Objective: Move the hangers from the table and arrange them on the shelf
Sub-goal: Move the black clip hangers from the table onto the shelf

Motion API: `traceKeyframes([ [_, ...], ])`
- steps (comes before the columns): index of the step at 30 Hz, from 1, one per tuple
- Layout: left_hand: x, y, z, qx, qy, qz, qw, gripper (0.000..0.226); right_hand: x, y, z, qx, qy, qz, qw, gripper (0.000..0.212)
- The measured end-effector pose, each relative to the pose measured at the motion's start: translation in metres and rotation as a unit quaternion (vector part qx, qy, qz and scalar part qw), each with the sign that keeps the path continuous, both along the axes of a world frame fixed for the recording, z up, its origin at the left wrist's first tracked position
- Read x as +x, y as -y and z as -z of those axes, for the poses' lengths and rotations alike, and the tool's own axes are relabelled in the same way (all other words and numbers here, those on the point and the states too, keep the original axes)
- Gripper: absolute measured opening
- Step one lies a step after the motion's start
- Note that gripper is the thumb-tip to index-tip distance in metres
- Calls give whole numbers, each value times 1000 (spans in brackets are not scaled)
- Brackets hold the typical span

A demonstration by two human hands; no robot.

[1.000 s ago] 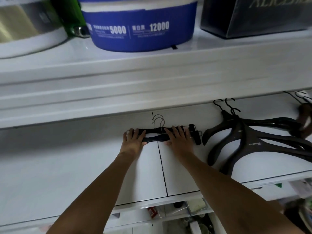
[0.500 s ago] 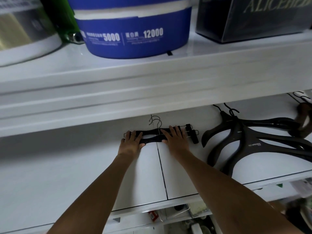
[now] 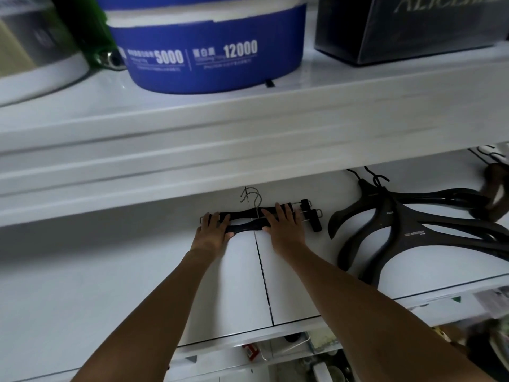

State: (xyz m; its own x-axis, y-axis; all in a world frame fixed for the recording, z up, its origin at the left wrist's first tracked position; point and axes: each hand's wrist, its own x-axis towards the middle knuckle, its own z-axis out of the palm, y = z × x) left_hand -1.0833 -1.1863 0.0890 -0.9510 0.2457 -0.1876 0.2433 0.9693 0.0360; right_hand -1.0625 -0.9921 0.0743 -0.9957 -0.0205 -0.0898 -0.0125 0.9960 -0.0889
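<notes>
The fingers (image 3: 280,211) of both the left hand (image 3: 213,232) and the right hand (image 3: 284,226) lay straight and slightly spread, pressing on the black clip hangers (image 3: 246,215) stacked on the white shelf (image 3: 132,260). Dark coat hangers (image 3: 413,228) lay nearby, to the right.

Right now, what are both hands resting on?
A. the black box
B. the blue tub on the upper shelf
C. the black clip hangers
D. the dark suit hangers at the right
C: the left hand and the right hand lie with straight fingers on the black clip hangers on the lower shelf.
</notes>
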Motion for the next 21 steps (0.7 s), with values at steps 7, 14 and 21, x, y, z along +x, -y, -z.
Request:
traceKeyframes([
  [7,16,2,-10,-29,-61,2,998,65,16,-3,-12,-38,-49,-1,998,57],
  [14,36,-17,-60,5,-124,77,989,55,47,-6,-59,-73,-141,-8,987,51],
  [21,70,-55,-108,13,-147,151,977,49,99,-33,-104,-79,-165,36,982,49],
])
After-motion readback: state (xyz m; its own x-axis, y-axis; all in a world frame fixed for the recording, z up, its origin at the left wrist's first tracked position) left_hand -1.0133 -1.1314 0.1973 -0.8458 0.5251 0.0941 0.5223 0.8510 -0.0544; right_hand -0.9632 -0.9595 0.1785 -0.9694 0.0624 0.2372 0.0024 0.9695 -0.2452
